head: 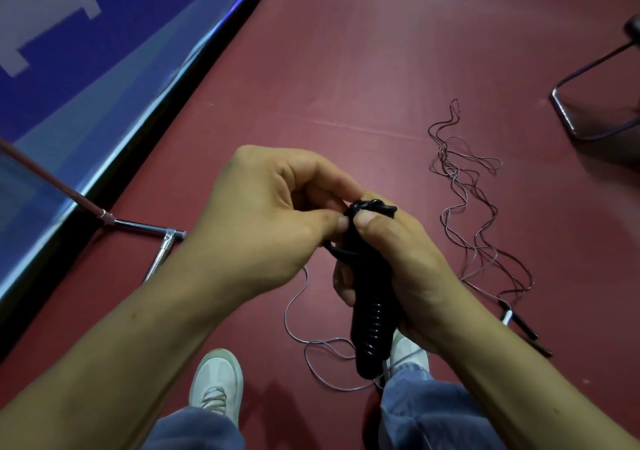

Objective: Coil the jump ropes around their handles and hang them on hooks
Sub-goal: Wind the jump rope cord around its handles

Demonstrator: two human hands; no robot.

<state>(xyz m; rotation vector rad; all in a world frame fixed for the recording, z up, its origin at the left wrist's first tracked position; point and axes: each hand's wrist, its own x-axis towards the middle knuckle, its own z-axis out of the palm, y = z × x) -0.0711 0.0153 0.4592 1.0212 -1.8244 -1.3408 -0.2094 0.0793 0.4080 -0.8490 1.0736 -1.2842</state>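
My right hand grips a pair of black jump-rope handles wrapped in tight coils of black rope, held upright in front of me. My left hand pinches the rope's end at the top of the bundle, thumb against my right thumb. A second jump rope, thin and grey, lies tangled on the red floor to the right, its black handles near my right forearm. Another thin grey rope loops on the floor below my hands.
A blue banner on a chrome stand runs along the left. A chair's metal base sits at the upper right. My white shoes and jeans show at the bottom.
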